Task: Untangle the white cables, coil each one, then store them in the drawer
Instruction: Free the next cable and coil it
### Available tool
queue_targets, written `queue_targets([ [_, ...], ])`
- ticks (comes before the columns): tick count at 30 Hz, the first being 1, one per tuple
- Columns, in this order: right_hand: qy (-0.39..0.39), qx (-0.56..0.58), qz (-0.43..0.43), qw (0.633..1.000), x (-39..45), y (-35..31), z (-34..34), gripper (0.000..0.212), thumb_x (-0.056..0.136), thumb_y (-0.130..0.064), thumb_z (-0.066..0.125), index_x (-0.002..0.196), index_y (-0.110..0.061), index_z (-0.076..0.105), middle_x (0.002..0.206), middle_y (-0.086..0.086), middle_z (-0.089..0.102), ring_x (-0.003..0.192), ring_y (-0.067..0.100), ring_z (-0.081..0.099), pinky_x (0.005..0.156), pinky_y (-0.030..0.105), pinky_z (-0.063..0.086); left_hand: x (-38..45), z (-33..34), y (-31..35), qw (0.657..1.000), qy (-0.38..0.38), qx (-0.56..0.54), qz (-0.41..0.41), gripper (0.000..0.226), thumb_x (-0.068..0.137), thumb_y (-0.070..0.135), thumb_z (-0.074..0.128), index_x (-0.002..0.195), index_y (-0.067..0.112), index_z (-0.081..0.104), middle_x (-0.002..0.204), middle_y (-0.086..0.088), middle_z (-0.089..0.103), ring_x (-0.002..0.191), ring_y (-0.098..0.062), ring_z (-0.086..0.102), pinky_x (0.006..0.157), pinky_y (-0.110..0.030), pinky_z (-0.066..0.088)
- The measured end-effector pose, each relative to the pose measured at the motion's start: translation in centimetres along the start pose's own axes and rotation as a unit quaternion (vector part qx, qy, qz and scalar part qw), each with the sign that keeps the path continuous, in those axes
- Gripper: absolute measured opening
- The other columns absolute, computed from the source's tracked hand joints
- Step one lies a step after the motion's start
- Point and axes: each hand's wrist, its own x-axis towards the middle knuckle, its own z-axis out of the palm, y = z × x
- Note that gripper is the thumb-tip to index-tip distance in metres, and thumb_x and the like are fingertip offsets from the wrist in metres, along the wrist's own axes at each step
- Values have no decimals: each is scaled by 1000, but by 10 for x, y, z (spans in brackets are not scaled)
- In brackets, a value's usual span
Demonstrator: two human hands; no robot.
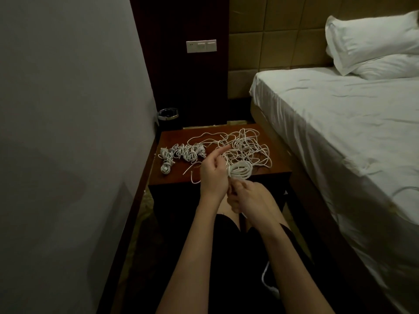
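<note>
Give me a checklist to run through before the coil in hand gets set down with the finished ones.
1. Coil held by both hands: ok. The left hand and right hand grip it above the nightstand.
2. Loops gathered evenly: ok, several rounds lie together.
3. Tail wrapped and secured: cannot tell, the fingers hide it.
4. Coil free of the tangled pile: cannot tell, strands overlap behind it.
5. Room beside the finished coils: ok, bare wood shows in front of them.
6. Drawer open for storing: cannot tell, no drawer front shows.
</note>
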Motion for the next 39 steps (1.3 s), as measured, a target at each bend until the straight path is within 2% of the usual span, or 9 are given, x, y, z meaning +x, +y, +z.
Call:
queue_targets([
  [6,-66,-279,-40,957,-19,-23,-3,39,101,-15,39,65,-9,52,47,-6,44,38,4,39,40,13,29,0,-8,-18,989,51,137,-21,29,100,15,38,112,16,64,71,6,58,53,-8,49,54,-30,44],
  [14,53,-388,-220,894,-14,-30,-30,38,96,-35,54,64,-18,66,53,-1,59,46,12,50,49,30,43,-8,-11,-19,964,-183,191,29,36,99,19,39,132,23,54,104,-3,70,91,-13,66,83,-42,55],
  [18,32,-261,-180,948,-14,-32,-57,26,93,-26,59,71,-20,70,57,-7,65,48,0,53,49,11,39,-14,-2,-6,956,-281,88,-4,40,96,16,37,130,25,55,63,8,59,39,-8,47,41,-26,39],
  [21,-18,-138,-125,982,-16,-29,-65,27,91,-22,60,82,1,70,73,23,65,63,20,59,60,24,46,-22,7,9,945,-318,-54,-54,41,101,4,33,139,10,47,63,-4,55,32,-3,40,32,-17,32],
  [25,40,-195,-126,972,-16,-21,-47,27,94,7,50,81,-16,55,73,-5,53,60,-5,58,63,13,46,-24,14,15,956,-229,-154,-101,38,103,4,26,132,4,51,39,3,48,30,-3,33,32,-15,26],
  [28,30,-302,-56,951,-5,-11,-32,29,89,-28,47,62,-24,57,65,0,58,64,16,56,68,39,48,-17,7,2,980,-118,-107,-122,37,104,8,29,124,4,59,36,7,43,30,-4,30,32,-18,26],
  [33,-84,-329,-13,940,-16,-26,-13,43,103,-13,33,65,-13,53,38,-14,53,41,-2,49,45,6,34,-6,-4,-15,992,24,5,-121,35,101,12,33,104,6,67,65,-10,63,41,-9,44,40,-24,34],
  [36,-115,-354,-53,927,-22,-32,-12,39,100,-8,40,66,-7,59,42,-5,49,40,-2,47,46,7,33,-4,-11,-20,987,19,112,-113,31,99,15,37,88,15,66,94,-8,67,75,-14,57,64,-27,42],
  [39,-111,-377,-85,916,-21,-33,-12,43,100,-27,46,61,-19,64,51,-4,47,45,8,43,45,13,35,-7,-12,-15,982,-43,165,-87,30,98,17,40,85,15,66,81,4,63,69,-7,55,53,-15,39],
])
